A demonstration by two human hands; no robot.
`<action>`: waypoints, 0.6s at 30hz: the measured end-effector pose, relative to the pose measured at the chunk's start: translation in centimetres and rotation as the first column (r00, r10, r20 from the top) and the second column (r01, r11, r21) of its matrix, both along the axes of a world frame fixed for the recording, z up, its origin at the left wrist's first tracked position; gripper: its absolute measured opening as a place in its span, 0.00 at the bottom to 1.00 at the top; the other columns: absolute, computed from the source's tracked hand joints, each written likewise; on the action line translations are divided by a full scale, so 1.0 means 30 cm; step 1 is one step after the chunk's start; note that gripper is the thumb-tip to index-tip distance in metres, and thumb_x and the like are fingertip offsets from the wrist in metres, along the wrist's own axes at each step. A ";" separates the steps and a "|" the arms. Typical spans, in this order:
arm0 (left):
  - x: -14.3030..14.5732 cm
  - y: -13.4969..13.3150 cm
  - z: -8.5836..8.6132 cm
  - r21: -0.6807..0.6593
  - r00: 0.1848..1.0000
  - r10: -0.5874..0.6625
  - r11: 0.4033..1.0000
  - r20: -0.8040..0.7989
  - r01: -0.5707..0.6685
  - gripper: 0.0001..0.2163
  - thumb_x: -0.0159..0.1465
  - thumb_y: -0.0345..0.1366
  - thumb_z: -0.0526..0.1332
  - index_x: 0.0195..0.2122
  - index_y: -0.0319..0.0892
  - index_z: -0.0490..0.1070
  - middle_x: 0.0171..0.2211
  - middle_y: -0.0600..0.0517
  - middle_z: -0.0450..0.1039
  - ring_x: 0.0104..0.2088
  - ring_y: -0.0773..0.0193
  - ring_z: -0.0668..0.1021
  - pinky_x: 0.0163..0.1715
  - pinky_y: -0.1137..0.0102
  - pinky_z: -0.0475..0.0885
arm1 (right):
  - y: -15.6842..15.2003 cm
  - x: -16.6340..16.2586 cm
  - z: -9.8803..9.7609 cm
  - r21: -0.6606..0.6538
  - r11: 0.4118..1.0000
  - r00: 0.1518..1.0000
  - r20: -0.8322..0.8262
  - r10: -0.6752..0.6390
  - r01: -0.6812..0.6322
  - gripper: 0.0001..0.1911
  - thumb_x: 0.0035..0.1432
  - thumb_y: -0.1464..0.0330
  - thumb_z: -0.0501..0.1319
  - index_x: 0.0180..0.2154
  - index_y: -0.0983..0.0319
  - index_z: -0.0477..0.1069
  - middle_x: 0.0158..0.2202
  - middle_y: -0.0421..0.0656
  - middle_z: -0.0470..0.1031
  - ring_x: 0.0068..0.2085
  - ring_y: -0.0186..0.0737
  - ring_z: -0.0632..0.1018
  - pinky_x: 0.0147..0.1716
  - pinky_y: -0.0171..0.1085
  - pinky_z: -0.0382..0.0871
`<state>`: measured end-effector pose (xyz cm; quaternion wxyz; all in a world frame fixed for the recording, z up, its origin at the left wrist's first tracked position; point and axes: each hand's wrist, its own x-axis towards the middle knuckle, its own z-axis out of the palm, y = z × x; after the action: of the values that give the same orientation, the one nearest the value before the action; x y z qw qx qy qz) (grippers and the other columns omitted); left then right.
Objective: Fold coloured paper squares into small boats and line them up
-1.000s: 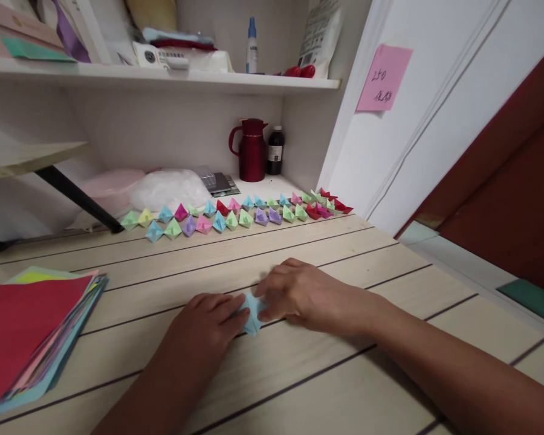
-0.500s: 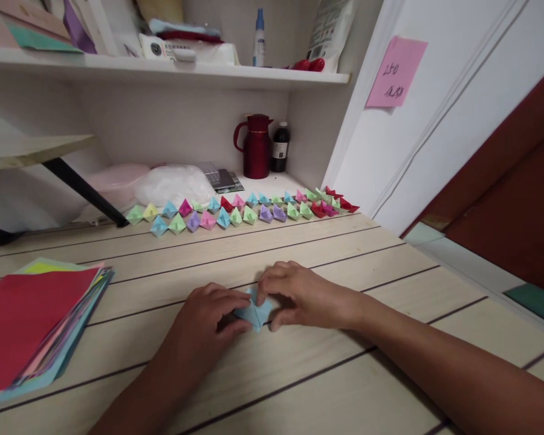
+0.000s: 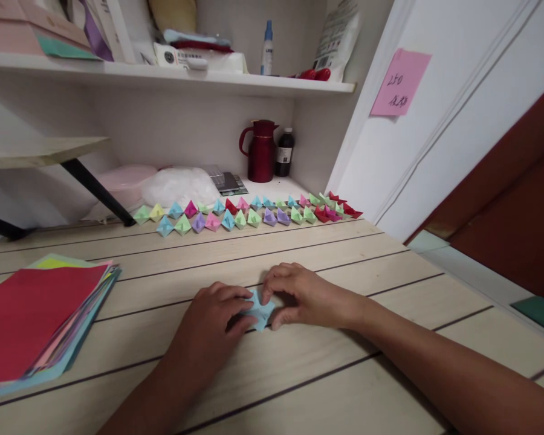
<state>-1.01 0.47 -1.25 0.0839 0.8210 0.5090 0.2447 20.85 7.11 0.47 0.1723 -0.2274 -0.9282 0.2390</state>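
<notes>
A small folded piece of light blue paper (image 3: 262,310) lies on the slatted wooden table (image 3: 299,368), between my two hands. My left hand (image 3: 220,311) grips its left side, thumb and fingers closed around the edge. From the right, my right hand (image 3: 294,296) holds the paper with the index fingertip on its upper part and the thumb at its right corner. Fingertips cover both sides of the paper, so its full outline is hidden.
Folded paper boats (image 3: 240,219) in many colours stand in two rows along the table's back. At left lies a stack of coloured paper (image 3: 40,314), red on top. Behind are a dark red jug (image 3: 262,154), a dark bottle (image 3: 284,154) and a white shelf (image 3: 131,74).
The whole view has shifted slightly. My left fingers now reach a little farther over the paper, and the paper's centre looks somewhat more opened out. Both hands stay on it.
</notes>
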 end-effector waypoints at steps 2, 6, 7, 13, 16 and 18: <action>0.004 0.001 0.001 0.000 1.000 0.014 1.000 0.010 -0.014 0.07 0.61 0.33 0.64 0.38 0.50 0.79 0.43 0.54 0.80 0.43 0.59 0.77 0.45 0.60 0.71 | -0.002 -0.001 -0.003 0.015 0.999 0.999 0.007 -0.037 0.037 0.13 0.52 0.61 0.70 0.39 0.59 0.74 0.39 0.42 0.76 0.43 0.41 0.75 0.47 0.40 0.63; 0.009 0.002 -0.003 -0.028 0.999 0.034 0.999 0.019 -0.033 0.08 0.63 0.32 0.61 0.37 0.50 0.79 0.43 0.55 0.80 0.42 0.60 0.77 0.45 0.60 0.71 | -0.008 -0.010 -0.008 0.021 0.999 0.998 -0.032 -0.049 0.050 0.03 0.59 0.69 0.64 0.36 0.61 0.73 0.38 0.42 0.76 0.41 0.39 0.75 0.44 0.38 0.64; 0.010 0.002 -0.005 -0.026 0.999 0.046 0.999 0.026 -0.045 0.08 0.63 0.32 0.61 0.36 0.50 0.79 0.43 0.55 0.80 0.43 0.60 0.77 0.45 0.60 0.71 | -0.007 -0.013 -0.012 0.019 0.998 0.997 -0.048 -0.054 0.055 0.02 0.59 0.70 0.63 0.36 0.61 0.73 0.37 0.43 0.76 0.40 0.38 0.75 0.43 0.37 0.65; 0.021 0.003 -0.005 -0.061 0.986 0.138 0.989 0.089 -0.133 0.07 0.62 0.31 0.60 0.29 0.46 0.77 0.44 0.52 0.77 0.44 0.59 0.76 0.47 0.58 0.70 | -0.005 -0.031 -0.044 -0.012 0.987 0.980 -0.121 -0.159 0.159 0.02 0.58 0.70 0.64 0.33 0.61 0.73 0.37 0.43 0.74 0.41 0.39 0.74 0.43 0.39 0.66; 0.026 0.003 0.003 -0.107 0.976 0.192 0.978 0.099 -0.182 0.08 0.61 0.30 0.60 0.28 0.45 0.76 0.46 0.51 0.76 0.47 0.56 0.75 0.48 0.56 0.69 | -0.010 -0.039 -0.052 0.003 0.982 0.975 -0.118 -0.188 0.189 0.02 0.58 0.69 0.64 0.32 0.61 0.72 0.39 0.43 0.74 0.43 0.41 0.73 0.45 0.41 0.64; 0.028 0.002 0.006 -0.116 0.971 0.220 0.971 0.097 -0.208 0.07 0.61 0.30 0.60 0.27 0.45 0.76 0.47 0.50 0.75 0.49 0.55 0.74 0.49 0.55 0.69 | -0.014 -0.045 -0.051 0.021 0.977 0.973 -0.098 -0.209 0.212 0.03 0.57 0.69 0.65 0.32 0.61 0.71 0.40 0.43 0.73 0.43 0.41 0.72 0.45 0.42 0.64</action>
<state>-0.16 0.55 -1.06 0.1278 0.7410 0.6014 0.2699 19.51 6.69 -1.06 0.2443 -0.3103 -0.8932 0.2151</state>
